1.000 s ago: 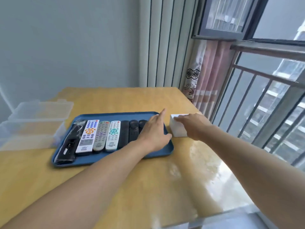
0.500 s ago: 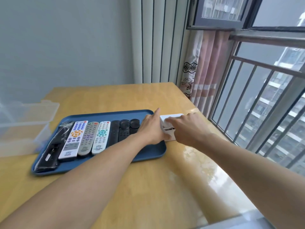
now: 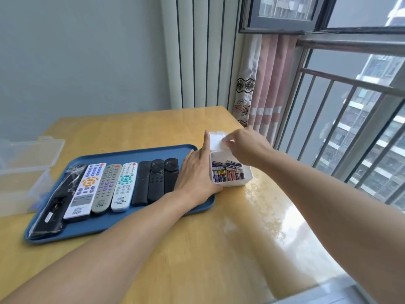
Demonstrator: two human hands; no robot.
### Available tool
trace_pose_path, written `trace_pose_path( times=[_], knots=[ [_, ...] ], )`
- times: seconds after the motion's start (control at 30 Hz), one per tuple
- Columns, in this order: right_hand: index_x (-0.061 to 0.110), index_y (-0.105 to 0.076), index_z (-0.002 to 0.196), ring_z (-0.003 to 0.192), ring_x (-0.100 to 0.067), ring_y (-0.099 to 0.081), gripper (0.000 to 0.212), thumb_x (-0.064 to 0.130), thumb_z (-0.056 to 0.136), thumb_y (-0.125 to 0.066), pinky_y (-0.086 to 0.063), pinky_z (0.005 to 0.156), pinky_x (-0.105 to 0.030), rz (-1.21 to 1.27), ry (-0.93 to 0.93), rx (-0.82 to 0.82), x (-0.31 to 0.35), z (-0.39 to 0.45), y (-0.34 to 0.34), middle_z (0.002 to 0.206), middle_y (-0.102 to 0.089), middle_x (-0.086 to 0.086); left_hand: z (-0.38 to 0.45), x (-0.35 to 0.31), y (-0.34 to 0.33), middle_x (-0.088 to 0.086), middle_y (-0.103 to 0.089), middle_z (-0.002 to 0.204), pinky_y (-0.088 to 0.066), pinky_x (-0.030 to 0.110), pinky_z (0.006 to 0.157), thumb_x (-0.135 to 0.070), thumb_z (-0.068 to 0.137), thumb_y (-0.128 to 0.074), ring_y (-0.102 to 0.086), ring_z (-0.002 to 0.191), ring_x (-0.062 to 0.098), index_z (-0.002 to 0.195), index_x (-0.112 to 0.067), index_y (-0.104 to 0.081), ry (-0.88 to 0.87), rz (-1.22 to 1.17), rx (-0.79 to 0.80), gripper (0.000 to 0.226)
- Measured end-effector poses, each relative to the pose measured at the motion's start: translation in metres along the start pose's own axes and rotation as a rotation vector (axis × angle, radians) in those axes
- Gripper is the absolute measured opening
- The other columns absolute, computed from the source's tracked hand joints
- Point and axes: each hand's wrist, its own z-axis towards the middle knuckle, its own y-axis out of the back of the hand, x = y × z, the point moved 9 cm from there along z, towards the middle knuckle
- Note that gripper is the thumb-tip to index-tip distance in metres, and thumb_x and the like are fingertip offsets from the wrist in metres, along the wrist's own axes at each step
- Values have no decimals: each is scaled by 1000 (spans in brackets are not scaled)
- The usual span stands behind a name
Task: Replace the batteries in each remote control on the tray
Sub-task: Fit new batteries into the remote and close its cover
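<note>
Resting on a wooden bench (image 3: 153,132), a blue tray (image 3: 135,154) is carrying seven remote controls lying side by side lengthwise: a black one in a clear plastic wrapper (image 3: 55,205) at the left end, then a white remote with blue and orange buttons (image 3: 84,191), a grey remote (image 3: 105,189), a white remote with teal buttons (image 3: 123,187), and three plain black remotes (image 3: 156,179) towards the right end. Just beside the tray's right edge, a small white box (image 3: 232,182) is sitting on the bench with its lid (image 3: 217,140) standing raised at the far side; loose batteries (image 3: 228,172) in purple, red and yellow wrappers are lying inside it. The left hand (image 3: 195,174) is pressing against the box's left wall, fingers loosely extended and the index finger pointing up along the lid's edge. The right hand (image 3: 247,145) is reaching over the box, its fingers (image 3: 228,141) pinching the raised lid. A clear plastic container (image 3: 24,170) is sitting on the bench to the left of the tray.
</note>
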Motion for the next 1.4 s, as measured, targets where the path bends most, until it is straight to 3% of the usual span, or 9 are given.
trace_pose_path(
  times=[0.1,0.23,0.37,0.5,0.77,0.83,0.93,1.1,1.4],
  knots=[
    [10,-69,110,97,-33,-68,28,20,100,-45,-59,81,-48,-8,33,45,-1,-4,-6,115,-73,-8,0,2,-1,2,-49,135,-35,34,105,-48,71,-84,-40,122,22,157,-23,23,6,-26,-4,140],
    [23,-75,100,94,-17,-59,13,31,92,-69,-53,80,-35,54,227,-209,25,-22,40,101,-69,6,1,1,-1,2,-50,139,-34,36,108,-48,70,-83,-42,124,23,158,-22,19,3,-28,-19,137],
    [29,-74,94,75,-18,-64,11,36,92,-66,-51,59,-30,-261,343,166,56,-39,11,84,-69,4,-3,-2,-1,2,-49,140,-31,34,111,-46,71,-84,-40,130,24,159,-21,16,-13,-23,-32,136],
    [18,-60,81,49,-16,-37,16,23,96,-58,-23,45,-27,-465,305,181,58,-48,-4,63,-41,1,-5,0,-2,1,-50,138,-30,34,113,-45,73,-84,-41,130,23,160,-22,11,-41,-15,-77,131],
    [14,-61,89,55,-23,-44,10,12,94,-53,-25,46,-28,-413,308,183,62,-53,-1,63,-39,0,-5,4,-3,0,-52,136,-30,36,113,-47,73,-82,-43,129,23,161,-22,5,-76,-14,-146,126],
    [17,-67,96,60,-24,-53,12,19,90,-56,-35,46,-27,-348,340,192,61,-54,5,70,-54,-3,-6,4,-3,1,-52,136,-31,38,114,-50,74,-81,-43,128,23,161,-22,4,-83,-12,-162,125],
    [21,-66,102,77,-24,-65,19,23,83,-62,-58,64,-37,-194,328,207,53,-52,21,89,-70,-4,-8,4,-4,1,-51,138,-29,35,113,-47,75,-82,-43,129,22,161,-23,5,-94,11,-189,124],
    [26,-72,107,83,-12,-58,22,20,87,-64,-56,77,-33,-109,285,294,41,-54,37,92,-71,10,-9,5,-6,-1,-51,130,-30,33,110,-42,76,-83,-44,123,20,160,-25,8,-110,27,-204,125],
    [18,-71,99,80,-25,-57,17,21,98,-55,-49,73,-35,-242,300,576,50,-58,-31,93,-69,-3,-8,7,-7,-2,-52,133,-30,33,113,-53,76,-80,-44,125,19,161,-25,5,-115,28,-212,123]
  ],
)
